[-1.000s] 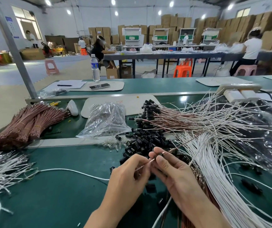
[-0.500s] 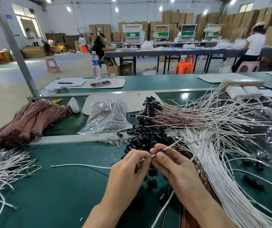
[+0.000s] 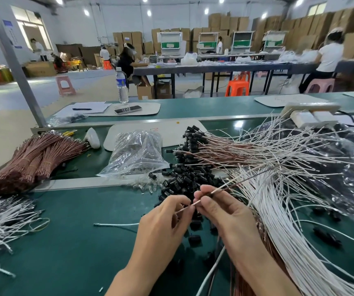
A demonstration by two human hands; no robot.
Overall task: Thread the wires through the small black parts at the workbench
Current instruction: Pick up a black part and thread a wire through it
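Fingertips of the left hand (image 3: 163,227) and right hand (image 3: 225,214) pinch one thin white insulated wire (image 3: 227,187) above the green workbench (image 3: 75,231). Loose small black cylindrical parts (image 3: 184,180) lie heaped just beyond.

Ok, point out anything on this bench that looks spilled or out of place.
Small clear parts lie spilled beside the plastic bag. One white wire lies alone on the green mat, apart from the bundles. Stray black parts dot the mat too.

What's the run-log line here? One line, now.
phase: threading | left hand: pinches wire end | right hand: pinches same wire | black parts: loose pile behind hands | part on wire: cannot tell
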